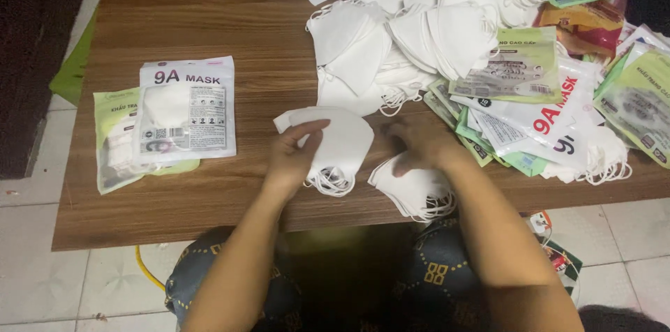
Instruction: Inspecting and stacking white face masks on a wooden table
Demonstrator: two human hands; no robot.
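1. Your left hand (293,154) has its fingers curled over the top of a small stack of white masks (335,147), grasping it near the front edge of the bench (174,25).
2. Your right hand (419,145) rests on a second stack of masks (412,189), just right of the first stack; it is motion-blurred, so I cannot tell whether it grips or only presses.
3. Risk: the second stack overhangs the bench edge, and a nudge from your right hand could tip it to the floor.
4. Risk: the ear loops (328,182) hang loose and tangled below the first stack; lifting one mask may drag others with it.
5. Risk: the big heap of masks (419,32), behind the first stack, leans toward the empty printed pouches (537,116) and could slide over them.
6. The masks look white, folded flat, soft, with thin elastic loops.
7. Two filled pouches (178,116) lie well left of the first stack.
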